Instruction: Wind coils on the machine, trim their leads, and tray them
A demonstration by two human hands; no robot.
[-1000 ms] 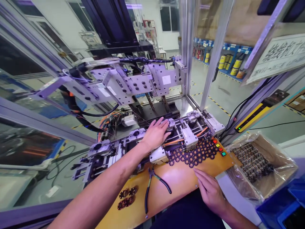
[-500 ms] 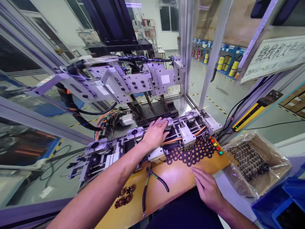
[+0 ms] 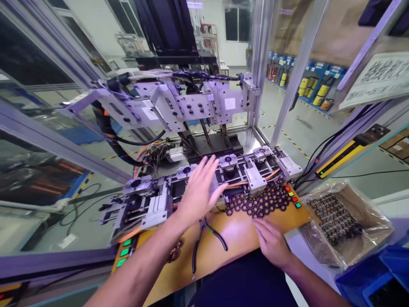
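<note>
My left hand [image 3: 200,192] is raised over the front of the machine, fingers spread, holding nothing. Behind it runs a row of metal fixtures, one with a round holder [image 3: 228,160] just right of my fingers. My right hand [image 3: 271,241] is near the board's front edge, its fingertips beside the nearest of the dark ring-shaped cores [image 3: 255,206]; its fingers lie close together, and whether they hold anything is hidden. Black-handled pliers [image 3: 202,230] lie on the orange-brown board [image 3: 236,230] between my hands. A few copper-wound parts [image 3: 175,251] are partly hidden by my left forearm.
A plastic-lined box [image 3: 370,226] of wound parts stands at the right, beside a blue bin [image 3: 358,273]. Lit buttons [image 3: 294,199] are at the board's right end, green ones [image 3: 124,251] at its left. A metal gantry [image 3: 191,106] spans above the fixtures.
My left hand has lifted off the round holder and moved back toward me. My right hand has stayed near the cores. The view has shifted, showing the green buttons at left.
</note>
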